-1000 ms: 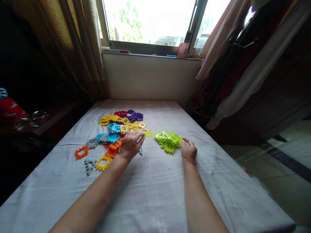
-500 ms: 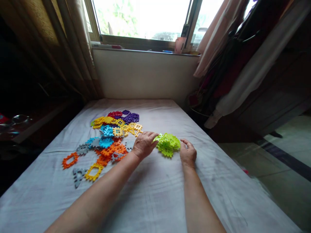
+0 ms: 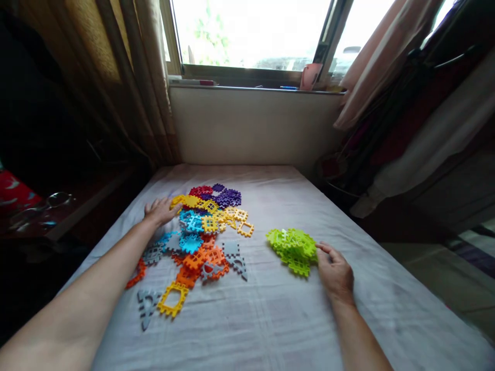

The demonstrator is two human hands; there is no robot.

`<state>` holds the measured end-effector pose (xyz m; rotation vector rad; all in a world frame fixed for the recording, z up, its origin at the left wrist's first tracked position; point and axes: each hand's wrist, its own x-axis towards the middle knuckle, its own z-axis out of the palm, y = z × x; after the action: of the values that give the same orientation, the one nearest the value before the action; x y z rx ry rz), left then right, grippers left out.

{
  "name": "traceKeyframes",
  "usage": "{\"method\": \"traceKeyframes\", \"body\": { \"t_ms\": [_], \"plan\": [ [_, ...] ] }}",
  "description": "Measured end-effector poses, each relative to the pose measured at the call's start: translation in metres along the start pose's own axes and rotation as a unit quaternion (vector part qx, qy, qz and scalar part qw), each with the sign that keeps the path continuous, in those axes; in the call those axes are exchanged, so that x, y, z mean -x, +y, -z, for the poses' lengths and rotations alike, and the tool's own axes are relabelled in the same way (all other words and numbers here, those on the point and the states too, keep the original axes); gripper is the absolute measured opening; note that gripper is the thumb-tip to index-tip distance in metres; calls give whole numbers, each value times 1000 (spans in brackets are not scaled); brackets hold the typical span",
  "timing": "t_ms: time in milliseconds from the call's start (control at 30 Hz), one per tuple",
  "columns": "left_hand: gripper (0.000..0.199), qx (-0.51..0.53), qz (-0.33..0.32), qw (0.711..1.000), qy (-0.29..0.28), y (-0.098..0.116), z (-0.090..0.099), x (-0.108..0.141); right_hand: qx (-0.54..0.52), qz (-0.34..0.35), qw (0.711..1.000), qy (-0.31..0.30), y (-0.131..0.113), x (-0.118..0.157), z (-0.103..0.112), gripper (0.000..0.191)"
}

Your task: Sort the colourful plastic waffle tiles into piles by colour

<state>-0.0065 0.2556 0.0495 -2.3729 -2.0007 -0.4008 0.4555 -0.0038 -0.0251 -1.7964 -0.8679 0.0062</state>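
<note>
My left hand (image 3: 159, 211) reaches to the far left end of the mixed heap, fingers stretched out against the yellow plastic building pieces (image 3: 192, 201); its fingertips are partly hidden. Bright green notched building pieces (image 3: 294, 247) lie in a separate pile on the right. Beside that pile rests my right hand (image 3: 335, 270), its fingertips at the pile's right edge and its fingers loosely bent, with nothing visible in them. Blue pieces (image 3: 191, 243), orange pieces (image 3: 195, 260), purple pieces (image 3: 229, 198) and red pieces (image 3: 200, 191) lie in the heap, overlapping one another.
A pale sheet (image 3: 240, 330) covers the bed. Grey triangular pieces (image 3: 146, 306) and a yellow frame piece (image 3: 172, 300) lie at the heap's near side. Beyond is a window ledge with a pink cup (image 3: 310, 76). Curtains (image 3: 143, 77) hang left, clothes (image 3: 386, 170) right.
My left hand has left the green pile and moved across to the far left of the heap. My right hand stays by the green pile. The view has shifted, moving everything rightward in the picture.
</note>
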Motion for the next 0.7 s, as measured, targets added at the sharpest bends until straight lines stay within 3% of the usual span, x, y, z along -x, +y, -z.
{"method": "traceKeyframes", "body": {
  "t_ms": [133, 267, 333, 500, 700],
  "plan": [
    [60, 31, -17, 998, -48, 33, -20, -1, 8, -2, 1000, -5, 2, 0, 2, 40],
    [55, 79, -96, 990, -69, 50, -18, 17, 20, 6, 1000, -7, 5, 0, 2, 39],
    [56, 91, -98, 989, -60, 46, -9, 22, 26, 8, 1000, -8, 5, 0, 3, 39],
    [45, 31, 63, 997, -31, 11, 14, 5, 33, -10, 999, -22, 0, 1, 5, 42],
    [40, -15, 71, 995, -68, -18, 2, -27, 34, -14, 999, -36, -5, 2, 6, 42]
  ]
}}
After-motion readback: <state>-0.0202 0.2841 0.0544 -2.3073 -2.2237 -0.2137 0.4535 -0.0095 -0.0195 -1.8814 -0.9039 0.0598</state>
